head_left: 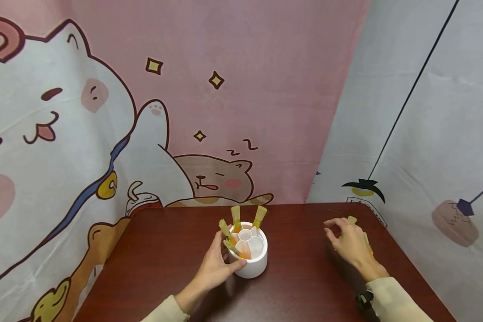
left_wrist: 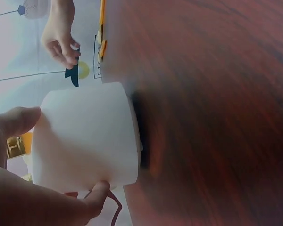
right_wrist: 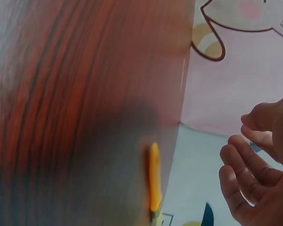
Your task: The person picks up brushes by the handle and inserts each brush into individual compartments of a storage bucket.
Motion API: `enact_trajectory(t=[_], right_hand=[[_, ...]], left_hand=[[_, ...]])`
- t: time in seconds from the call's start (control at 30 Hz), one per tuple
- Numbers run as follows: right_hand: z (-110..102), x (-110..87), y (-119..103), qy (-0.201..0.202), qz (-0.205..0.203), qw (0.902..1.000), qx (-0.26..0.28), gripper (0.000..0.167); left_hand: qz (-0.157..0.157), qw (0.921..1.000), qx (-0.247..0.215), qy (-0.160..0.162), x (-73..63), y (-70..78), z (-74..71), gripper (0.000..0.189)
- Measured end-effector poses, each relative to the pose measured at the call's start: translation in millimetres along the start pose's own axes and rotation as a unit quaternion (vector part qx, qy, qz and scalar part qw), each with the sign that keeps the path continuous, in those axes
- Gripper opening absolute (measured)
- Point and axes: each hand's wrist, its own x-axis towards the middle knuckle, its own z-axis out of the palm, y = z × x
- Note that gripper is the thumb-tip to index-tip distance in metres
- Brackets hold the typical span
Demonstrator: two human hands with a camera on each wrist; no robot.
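A white round desk organizer (head_left: 254, 267) with compartments stands on the table. Several paintbrushes (head_left: 235, 215) with orange handles sit in it, pale bristles up. My left hand (head_left: 215, 264) grips the organizer from its left side, thumb at the near side; the left wrist view shows thumb and fingers around its plain white wall (left_wrist: 85, 136). Over the right part of the table hovers my right hand (head_left: 351, 243), fingers loosely bent and holding nothing. Below and beside it lie more brushes (head_left: 367, 243), partly hidden by the hand; one orange handle (right_wrist: 154, 176) shows in the right wrist view.
The dark red wooden table (head_left: 165, 250) ends at a printed cloth (head_left: 265, 112) with cartoon animals behind it. Another pale cloth (head_left: 434, 134) hangs along the right side, close to the loose brushes.
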Motion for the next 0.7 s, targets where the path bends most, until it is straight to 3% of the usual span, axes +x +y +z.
enact_trajectory(t=[0.07, 0.1, 0.2, 0.43, 0.7], right_hand=[[-3, -0.7, 5, -0.021, 0.026, 0.9994, -0.004, 0.021], [-4, -0.9, 8, -0.031, 0.039, 0.9988, -0.003, 0.022], [-6, -2.4, 17, -0.051, 0.062, 0.9968, -0.001, 0.025], [-6, -4.7, 39, -0.079, 0.105, 0.9912, -0.013, 0.029], [-4, -4.0, 53, -0.099, 0.133, 0.9857, -0.033, 0.035]], left_hand=[[-0.019, 0.9996, -0.016, -0.015, 1.6, 4.3, -1.2, 0.106], [-0.048, 0.9985, -0.018, -0.022, -2.0, 28.2, -3.6, 0.105], [-0.080, 0.9958, -0.027, -0.037, 0.3, 38.2, -4.6, 0.108], [-0.102, 0.9919, -0.032, -0.068, 1.1, 40.6, -9.8, 0.109], [-0.111, 0.9920, -0.007, -0.061, 0.9, 37.9, -11.4, 0.100]])
